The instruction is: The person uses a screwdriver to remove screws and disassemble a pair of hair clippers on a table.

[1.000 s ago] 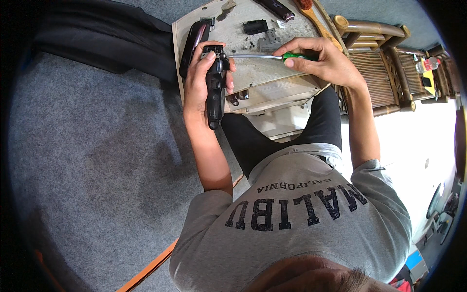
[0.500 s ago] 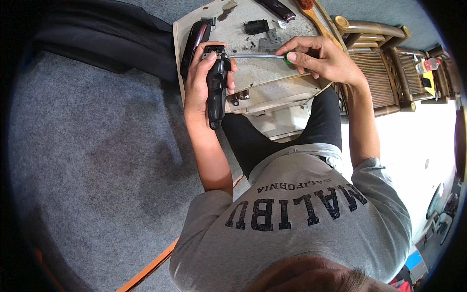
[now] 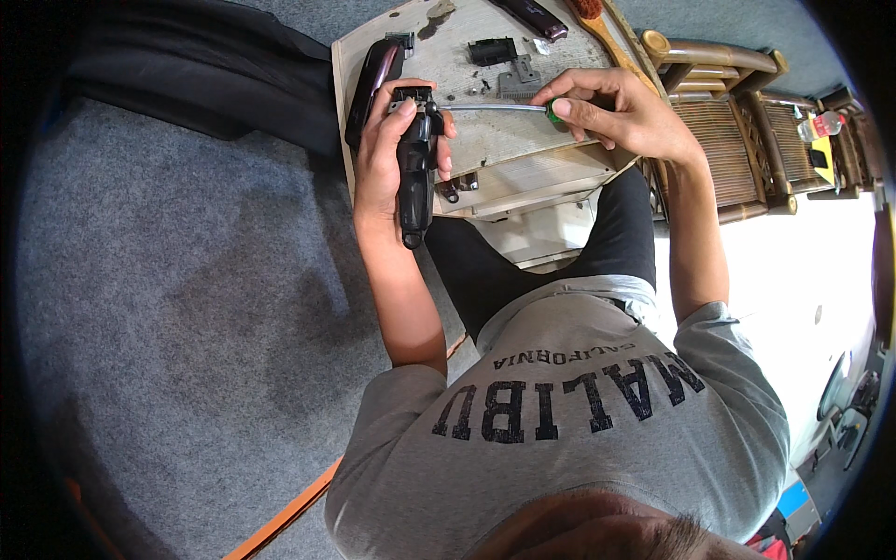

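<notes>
Screwdriver met clipper over the board.
The left hand (image 3: 383,159) gripped a black clipper (image 3: 414,168), fingers wrapped tight; the right hand (image 3: 621,117) pinched a screwdriver (image 3: 499,108), tip at the clipper's head beside the left thumb.

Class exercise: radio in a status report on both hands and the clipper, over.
Left hand grips black hair clipper. Right hand holds green-handled screwdriver, tip at clipper head. Loose clipper parts on wooden board nearby.

Grey carpet (image 3: 187,308) covers the floor to the left; a pale wooden board (image 3: 485,140) serves as worktop; bamboo chairs (image 3: 747,140) stand at right beside a bright white floor (image 3: 803,271); an orange strip (image 3: 280,513) crosses the carpet.
</notes>
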A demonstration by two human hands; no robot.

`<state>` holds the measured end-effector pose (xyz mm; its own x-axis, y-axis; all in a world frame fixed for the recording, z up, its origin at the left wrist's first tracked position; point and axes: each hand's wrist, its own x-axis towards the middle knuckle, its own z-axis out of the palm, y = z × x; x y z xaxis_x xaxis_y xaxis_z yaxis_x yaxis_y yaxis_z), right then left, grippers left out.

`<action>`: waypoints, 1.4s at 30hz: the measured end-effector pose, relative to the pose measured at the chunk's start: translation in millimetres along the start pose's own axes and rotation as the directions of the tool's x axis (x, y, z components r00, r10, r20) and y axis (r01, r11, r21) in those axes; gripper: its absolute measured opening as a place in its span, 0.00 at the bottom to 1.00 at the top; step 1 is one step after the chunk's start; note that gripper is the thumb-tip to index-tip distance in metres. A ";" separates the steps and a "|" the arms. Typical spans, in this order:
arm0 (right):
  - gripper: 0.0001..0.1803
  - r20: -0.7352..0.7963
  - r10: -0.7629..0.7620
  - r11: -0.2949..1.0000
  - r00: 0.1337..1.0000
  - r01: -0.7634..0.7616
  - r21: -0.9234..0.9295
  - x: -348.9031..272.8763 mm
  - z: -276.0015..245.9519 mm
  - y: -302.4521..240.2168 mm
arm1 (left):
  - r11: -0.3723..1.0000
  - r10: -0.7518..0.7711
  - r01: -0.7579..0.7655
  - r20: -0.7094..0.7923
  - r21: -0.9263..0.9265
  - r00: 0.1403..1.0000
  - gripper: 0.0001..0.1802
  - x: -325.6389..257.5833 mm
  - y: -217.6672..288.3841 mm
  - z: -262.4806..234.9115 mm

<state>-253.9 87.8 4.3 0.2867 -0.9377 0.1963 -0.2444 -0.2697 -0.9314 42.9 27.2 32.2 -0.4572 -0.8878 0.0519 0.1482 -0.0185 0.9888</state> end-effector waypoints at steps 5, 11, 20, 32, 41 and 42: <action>0.17 0.003 0.003 1.000 1.000 -0.003 0.010 0.4 -0.5 0.4 | 1.000 0.011 -0.011 -0.016 0.006 1.000 0.20 -0.9 0.4 2.3; 0.17 0.006 -0.015 1.000 1.000 0.015 0.019 -1.0 1.5 1.2 | 1.000 0.004 -0.004 -0.003 -0.004 1.000 0.20 0.0 -0.2 0.1; 0.20 0.006 0.017 1.000 1.000 -0.017 -0.025 6.0 -5.2 3.5 | 0.999 0.032 -0.033 0.026 0.036 0.999 0.19 3.5 -4.3 -3.5; 0.19 0.121 0.145 0.975 0.982 -0.163 0.153 13.8 -9.8 2.3 | 0.997 0.058 -0.061 0.052 0.057 0.997 0.19 3.3 -6.2 -6.3; 0.15 0.219 0.170 0.973 0.961 -0.199 0.118 16.2 -24.7 -1.4 | 0.985 0.044 -0.051 0.047 0.162 0.998 0.21 3.4 -6.0 -2.1; 0.15 0.219 0.171 0.971 0.961 -0.202 0.129 17.1 -25.2 -0.3 | 0.987 0.048 -0.058 0.068 0.147 0.997 0.19 4.3 -6.1 -3.9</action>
<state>-272.2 66.3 15.6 0.4366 -0.8989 -0.0374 -0.1755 -0.0443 -0.9835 43.4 21.8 25.9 -0.5081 -0.8544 0.1087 0.0439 0.1003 0.9940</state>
